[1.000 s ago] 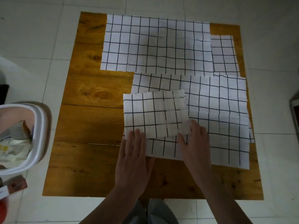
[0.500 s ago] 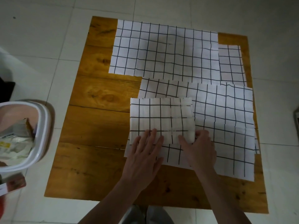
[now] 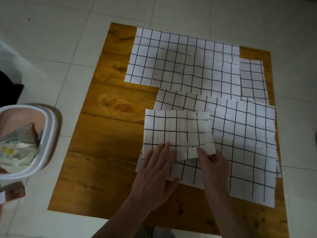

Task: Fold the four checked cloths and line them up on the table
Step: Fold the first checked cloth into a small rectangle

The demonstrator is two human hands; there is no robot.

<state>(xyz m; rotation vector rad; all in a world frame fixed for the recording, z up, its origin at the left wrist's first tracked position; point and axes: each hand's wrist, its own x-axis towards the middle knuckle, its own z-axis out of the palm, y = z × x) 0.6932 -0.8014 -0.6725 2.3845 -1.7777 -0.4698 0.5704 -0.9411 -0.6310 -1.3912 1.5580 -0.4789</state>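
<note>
At the near edge of the wooden desk [image 3: 109, 134] we see the left hand [image 3: 155, 170] lying flat with straight fingers on the folded cloth [image 3: 175, 133]. Just beside it the right hand [image 3: 214, 166] pinches that cloth's near right corner, thumb on top, and lifts it slightly. The folded cloth sits on a larger spread cloth [image 3: 243, 134]. Farther back lies a wide open cloth [image 3: 181, 60], with a fourth cloth [image 3: 253, 79] showing at its right. On the floor to the left stands a white bin [image 3: 45, 140].
</note>
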